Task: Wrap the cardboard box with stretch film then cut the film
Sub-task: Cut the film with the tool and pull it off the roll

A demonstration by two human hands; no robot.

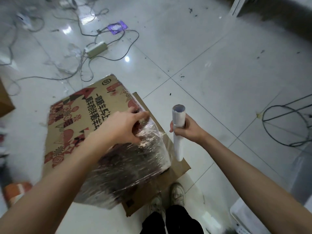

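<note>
Two bare forearms reach down from the bottom of the frame over a cardboard box [81,119] printed with red and black patterns, standing on a white tiled floor [211,78]. Clear stretch film [135,159] covers the near end of the box, wrinkled and shining. The left hand [125,127] lies on the box's top right edge where the film begins, its fingers [140,115] bent and pinching at the film there. The right hand [185,129], just beside the box and apart from it, grips a film roll [178,132] around its middle, fingers wrapped fully round it; the roll stands nearly upright, its open core end up. Whether a sheet of film runs from the roll to the box cannot be told.

Under and beside the box, a flat piece of brown cardboard [177,168] sticks out to the right, its corner near the person's pale shoes [177,193] and black trouser legs.

Beyond the box, grey cables [94,39] trail across the tiles around a white power adapter [96,48], with a purple-edged square [117,27] lying farther off. Another brown box [5,102] shows at the left edge, an orange and white object [16,191] at lower left. To the right a thin wire frame [287,125] stands on the floor. Between it and the box the tiles lie open, marked only by dark specks.
</note>
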